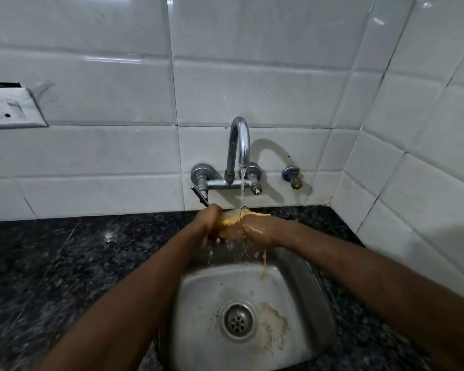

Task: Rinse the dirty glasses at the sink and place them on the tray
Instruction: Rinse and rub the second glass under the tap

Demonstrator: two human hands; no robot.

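Note:
A clear glass (232, 222) smeared with yellow-orange residue lies tilted on its side under the running chrome tap (239, 153), its rim towards the right. My left hand (208, 223) grips its base end. My right hand (257, 227) is at the rim, wet, with its fingers going into the mouth of the glass. Water and a yellow stream run off my hands into the steel sink (198, 317), where an orange stain lies beside the drain (237, 321). No tray is in view.
Dark speckled granite counter (65, 263) surrounds the sink. White tiled walls (279, 89) stand behind and to the right. A wall socket (11, 109) is at the left, a small valve (294, 178) right of the tap.

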